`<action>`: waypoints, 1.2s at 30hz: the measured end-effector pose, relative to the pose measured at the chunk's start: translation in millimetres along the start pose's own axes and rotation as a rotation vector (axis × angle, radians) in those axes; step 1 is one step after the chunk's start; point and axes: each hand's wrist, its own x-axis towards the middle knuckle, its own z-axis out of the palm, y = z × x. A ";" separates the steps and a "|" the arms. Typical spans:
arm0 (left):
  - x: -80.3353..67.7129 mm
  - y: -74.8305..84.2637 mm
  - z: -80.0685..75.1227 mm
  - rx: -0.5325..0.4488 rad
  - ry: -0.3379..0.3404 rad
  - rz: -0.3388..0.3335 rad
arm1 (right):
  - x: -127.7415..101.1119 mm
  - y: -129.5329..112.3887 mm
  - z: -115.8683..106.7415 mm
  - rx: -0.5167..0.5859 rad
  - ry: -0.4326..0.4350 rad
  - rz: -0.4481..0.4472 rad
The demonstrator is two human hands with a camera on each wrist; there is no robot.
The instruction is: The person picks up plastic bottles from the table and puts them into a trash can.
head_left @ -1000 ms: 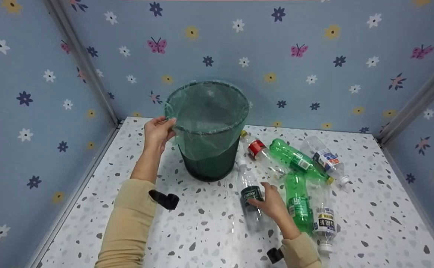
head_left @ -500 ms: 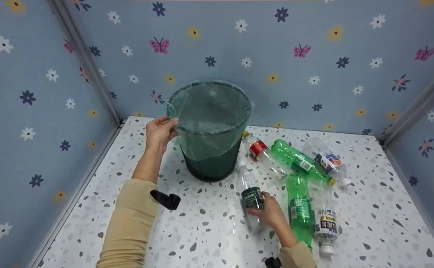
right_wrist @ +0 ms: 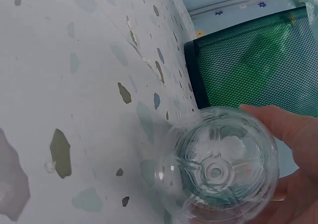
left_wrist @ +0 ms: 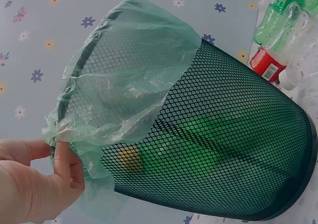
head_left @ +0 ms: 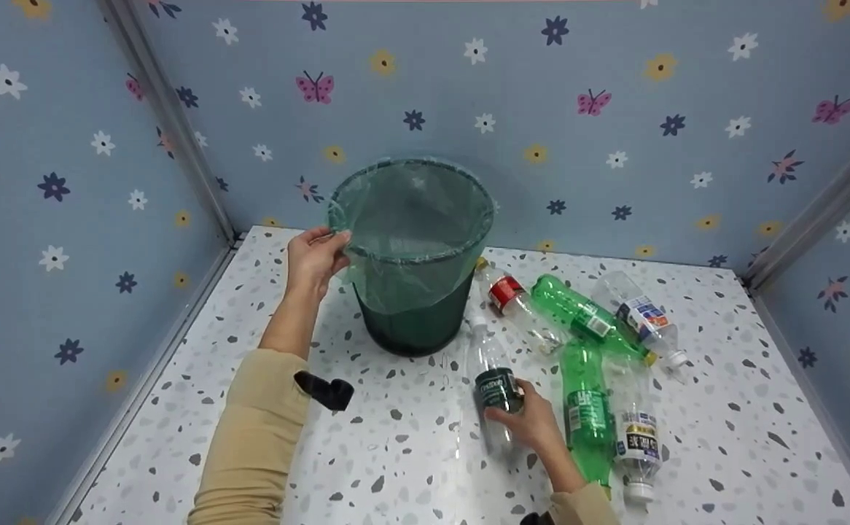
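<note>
Six bottles lie on the table; right hand (head_left: 531, 421) grips the clear bottle (head_left: 490, 379), left hand (head_left: 313, 257) pinches the bin (head_left: 414, 321) liner; one green bottle (left_wrist: 208, 139) shows inside.

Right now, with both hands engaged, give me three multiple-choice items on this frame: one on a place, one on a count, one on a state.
1. Where does the left hand grip?
A. the green liner at the mesh bin's rim
B. a bottle cap
C. the wall

2. How many green bottles lie on the table outside the bin?
A. none
B. two
C. five

3. The clear bottle with the dark label is
A. upright and untouched
B. lying down, held by the right hand
C. inside the bin

Answers: A, fingers pinch the liner; B, two green bottles lie there; B, fingers wrap it.
</note>
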 end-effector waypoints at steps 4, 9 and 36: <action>-0.2 -1.0 0.5 -0.013 -0.003 0.001 | -2.5 1.7 -1.6 0.022 0.025 0.005; -0.2 -1.3 0.7 -0.017 -0.014 -0.010 | -6.7 1.8 -6.4 0.057 0.060 -0.017; 0.7 0.7 -1.2 0.008 -0.006 -0.031 | -27.6 -60.1 -91.7 0.058 0.119 -0.142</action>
